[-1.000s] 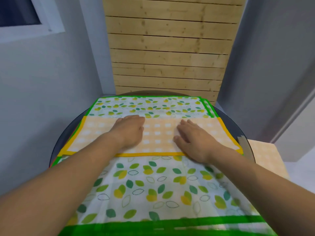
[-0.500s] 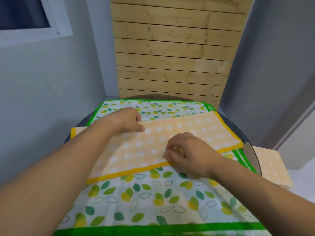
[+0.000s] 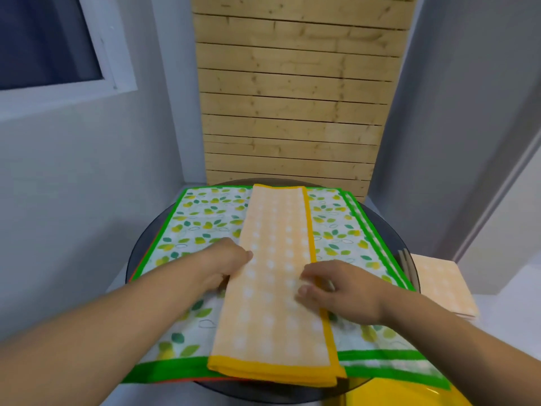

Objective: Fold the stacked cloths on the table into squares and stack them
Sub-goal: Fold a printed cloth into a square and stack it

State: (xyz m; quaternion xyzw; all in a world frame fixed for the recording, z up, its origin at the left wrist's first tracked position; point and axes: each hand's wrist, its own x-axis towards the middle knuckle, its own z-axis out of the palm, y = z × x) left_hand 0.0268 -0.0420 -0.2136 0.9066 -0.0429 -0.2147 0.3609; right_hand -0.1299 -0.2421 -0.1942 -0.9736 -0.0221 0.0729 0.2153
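Soft even light, wide-angle edge warp

We see a wood slat panel [image 3: 292,98] well beyond the left hand [image 3: 225,265], straight ahead. Window [image 3: 49,39] w/ white frame sits high & far to that hand's left, in a grey wall [image 3: 73,186]. Shiny yellow obj [image 3: 395,394] lies nearer us than the right hand [image 3: 336,291], cut off by the btm edge.

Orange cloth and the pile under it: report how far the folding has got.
Done: one folded orange square sits beside the table. In hand: the orange cloth is a long strip, left hand and right hand gripping its edges. Left: leaf-print cloths lie unfolded.
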